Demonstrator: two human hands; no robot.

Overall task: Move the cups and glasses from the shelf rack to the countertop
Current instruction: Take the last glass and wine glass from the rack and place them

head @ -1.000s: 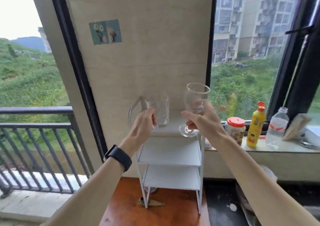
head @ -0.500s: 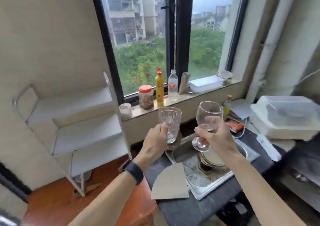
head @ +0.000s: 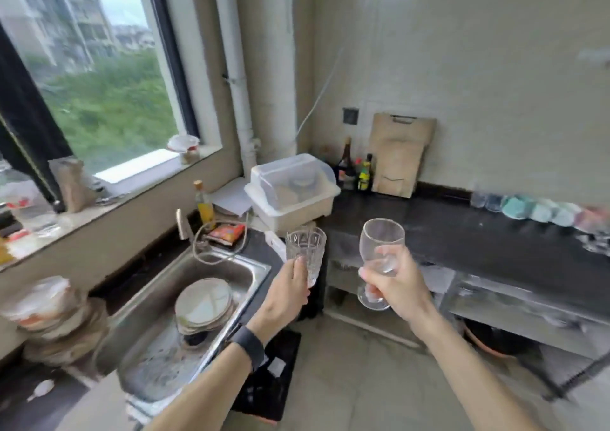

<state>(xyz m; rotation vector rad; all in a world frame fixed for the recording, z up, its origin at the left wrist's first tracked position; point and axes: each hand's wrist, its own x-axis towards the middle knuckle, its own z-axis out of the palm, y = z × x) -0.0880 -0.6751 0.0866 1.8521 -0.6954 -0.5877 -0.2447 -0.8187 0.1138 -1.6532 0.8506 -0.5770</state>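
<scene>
**A:** What does the head camera show?

**B:** A kitchen corner seen from above. Two bare forearms reach forward, each hand carrying a clear glass in the air above the floor, short of the dark countertop (head: 462,232) that runs along the far wall.

**A:** What is the left hand doing?

**B:** The left hand (head: 286,293) is closed around the lower part of a ribbed tumbler (head: 305,252), held upright, thumb on its near side. A black wristband (head: 248,347) sits on that wrist.

**A:** And the right?

**B:** The right hand (head: 401,287) grips a wine glass (head: 379,249) low on the bowl and around the stem, upright, its round foot showing below the fingers. The two glasses are near each other but apart.

**A:** Is anything already on the counter?

**B:** Along its far right edge stands a blurred row of cups (head: 534,208), some clear, some pale teal and pink. At the corner sits a white dish box (head: 290,189) with a clear lid, then dark bottles (head: 355,170) and a cutting board (head: 399,153) leaning on the wall.

**A:** And to the left?

**B:** A steel sink (head: 158,302) holding stacked plates (head: 203,303), below a large window (head: 99,77).
</scene>
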